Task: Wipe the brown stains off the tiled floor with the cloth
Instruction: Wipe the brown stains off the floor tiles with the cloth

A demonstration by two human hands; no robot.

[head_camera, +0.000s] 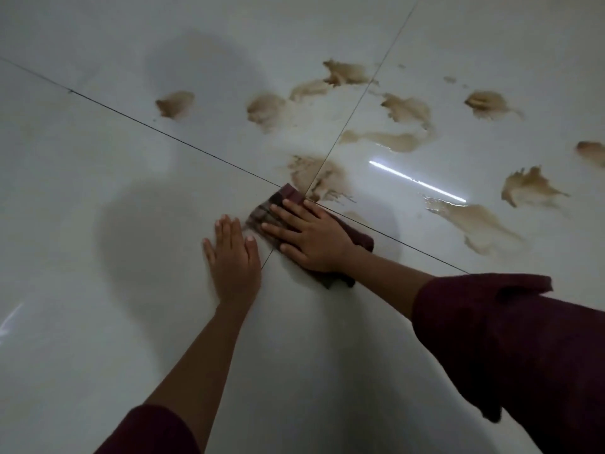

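The right hand [309, 235], fingers flat, is pressing the dark maroon cloth [278, 198] down; the left hand [234, 253] is bracing, splayed wide, on the glossy pale tiled floor [98, 191]. Next: pushing toward the smeared brown stain [316, 175] at twelve o'clock.

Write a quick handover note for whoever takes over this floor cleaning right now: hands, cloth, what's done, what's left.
Left hand: flat on the bare floor, fingers straight, holding nothing.
Right hand: pressing the dark cloth flat where the tile joints cross.
Done: the near tiles show no stains.
Left: the smeared stain just beyond the cloth, then the many brown stains farther out and to the right, some wet-looking.
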